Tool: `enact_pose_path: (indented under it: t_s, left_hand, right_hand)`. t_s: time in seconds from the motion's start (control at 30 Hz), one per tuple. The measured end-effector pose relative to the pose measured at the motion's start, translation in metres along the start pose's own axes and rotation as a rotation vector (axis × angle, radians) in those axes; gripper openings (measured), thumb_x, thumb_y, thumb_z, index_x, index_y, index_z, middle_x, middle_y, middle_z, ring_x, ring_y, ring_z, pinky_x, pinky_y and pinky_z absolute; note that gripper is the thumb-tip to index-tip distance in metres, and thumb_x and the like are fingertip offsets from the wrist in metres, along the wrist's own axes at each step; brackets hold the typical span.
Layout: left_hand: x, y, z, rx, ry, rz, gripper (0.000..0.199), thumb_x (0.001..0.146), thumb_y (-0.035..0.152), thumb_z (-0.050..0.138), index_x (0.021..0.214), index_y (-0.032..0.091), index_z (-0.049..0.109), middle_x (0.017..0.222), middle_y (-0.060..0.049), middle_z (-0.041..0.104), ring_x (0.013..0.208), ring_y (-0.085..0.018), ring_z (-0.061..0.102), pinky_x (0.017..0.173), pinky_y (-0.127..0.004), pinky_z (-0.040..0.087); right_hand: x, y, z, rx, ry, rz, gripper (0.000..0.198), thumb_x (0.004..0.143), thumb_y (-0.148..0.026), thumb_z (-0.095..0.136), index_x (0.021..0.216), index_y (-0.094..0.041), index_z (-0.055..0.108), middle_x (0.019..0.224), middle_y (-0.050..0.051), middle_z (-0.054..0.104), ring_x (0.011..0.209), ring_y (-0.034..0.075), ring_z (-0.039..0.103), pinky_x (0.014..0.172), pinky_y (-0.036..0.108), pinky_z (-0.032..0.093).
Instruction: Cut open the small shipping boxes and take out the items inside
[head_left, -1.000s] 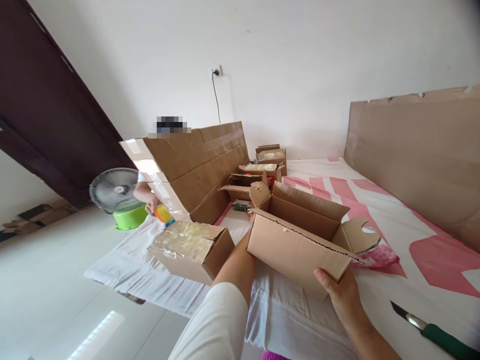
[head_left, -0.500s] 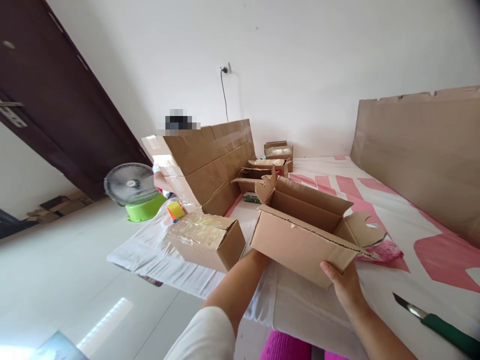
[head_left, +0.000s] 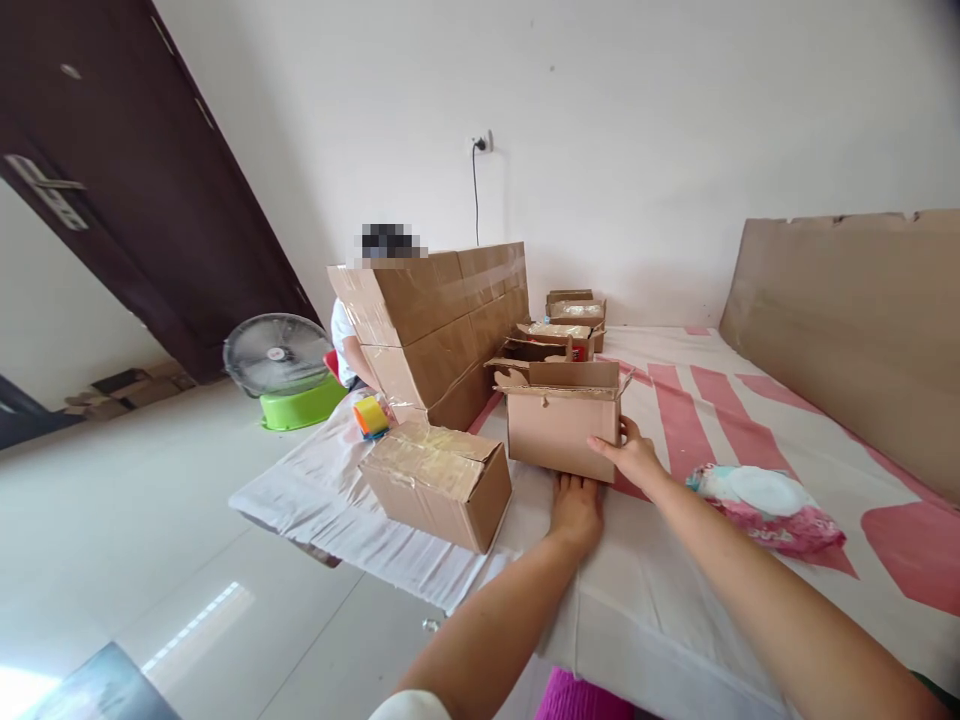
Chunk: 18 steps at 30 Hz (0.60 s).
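An open-topped cardboard box [head_left: 555, 430] stands in front of me on the cloth-covered table, its flaps up. My right hand [head_left: 634, 455] grips its right side, thumb on the front face and fingers round the corner. My left hand [head_left: 577, 512] lies palm down at the bottom front edge, fingers stretched forward; the fingertips meet the edge, and I cannot tell whether they reach under it. To the left is a taped cardboard box [head_left: 435, 485]. Behind the open box, another open carton [head_left: 529, 352] is partly hidden.
A wall of stacked taped boxes [head_left: 450, 340] rises at the left, with a person [head_left: 346, 340] behind it. A tape roll [head_left: 370, 417] sits at the table's left end. A wipes pack [head_left: 772, 510] lies right; a large cardboard sheet [head_left: 847, 340] stands beyond. A fan [head_left: 277, 355] is left.
The open box has moved away from me, towards the other cartons, and turned to face me squarely. My left hand, hidden behind it before, now shows. The wipes pack is uncovered.
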<state>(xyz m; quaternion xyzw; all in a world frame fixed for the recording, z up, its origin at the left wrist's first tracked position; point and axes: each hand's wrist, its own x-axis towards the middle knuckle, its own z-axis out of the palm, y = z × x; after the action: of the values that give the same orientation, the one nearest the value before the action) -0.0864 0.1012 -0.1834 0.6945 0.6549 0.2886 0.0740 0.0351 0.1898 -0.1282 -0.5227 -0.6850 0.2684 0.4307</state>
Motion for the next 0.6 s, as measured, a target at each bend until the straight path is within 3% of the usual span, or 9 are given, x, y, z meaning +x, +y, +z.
enact_pose_path:
  t_s: [0.2, 0.37, 0.5, 0.6]
  left_hand:
    - [0.002, 0.001, -0.001, 0.079, -0.034, -0.005, 0.031, 0.085, 0.015, 0.046, 0.110, 0.010, 0.064, 0.117, -0.017, 0.060, 0.115, -0.032, 0.049, 0.107, -0.050, 0.033]
    - [0.003, -0.002, -0.001, 0.095, -0.053, -0.009, 0.042, 0.084, 0.016, 0.047, 0.124, 0.010, 0.058, 0.121, -0.016, 0.059, 0.114, -0.031, 0.048, 0.105, -0.047, 0.033]
    - [0.003, -0.003, -0.004, 0.097, -0.060, -0.006, 0.043, 0.085, 0.017, 0.045, 0.126, 0.011, 0.056, 0.122, -0.016, 0.058, 0.115, -0.031, 0.047, 0.105, -0.046, 0.033]
    - [0.004, -0.003, -0.005, 0.089, -0.065, 0.004, 0.040, 0.086, 0.017, 0.045, 0.123, 0.012, 0.057, 0.123, -0.016, 0.058, 0.117, -0.031, 0.046, 0.105, -0.045, 0.032]
  right_hand:
    - [0.024, -0.014, 0.058, -0.088, -0.071, 0.045, 0.055, 0.074, -0.037, 0.074, 0.121, -0.017, 0.055, 0.114, 0.015, 0.069, 0.105, 0.028, 0.067, 0.087, 0.038, 0.051]
    - [0.040, -0.026, 0.090, -0.151, -0.103, 0.106, 0.059, 0.075, -0.039, 0.074, 0.124, -0.013, 0.054, 0.117, 0.020, 0.066, 0.108, 0.032, 0.066, 0.088, 0.040, 0.052]
    - [0.035, -0.029, 0.096, -0.141, -0.197, 0.034, 0.056, 0.078, -0.026, 0.069, 0.129, -0.014, 0.052, 0.120, 0.017, 0.066, 0.111, 0.027, 0.065, 0.090, 0.036, 0.052]
    - [0.014, -0.025, 0.072, -0.137, -0.256, -0.055, 0.056, 0.077, -0.022, 0.068, 0.130, -0.016, 0.053, 0.122, 0.015, 0.067, 0.113, 0.025, 0.064, 0.093, 0.035, 0.052]
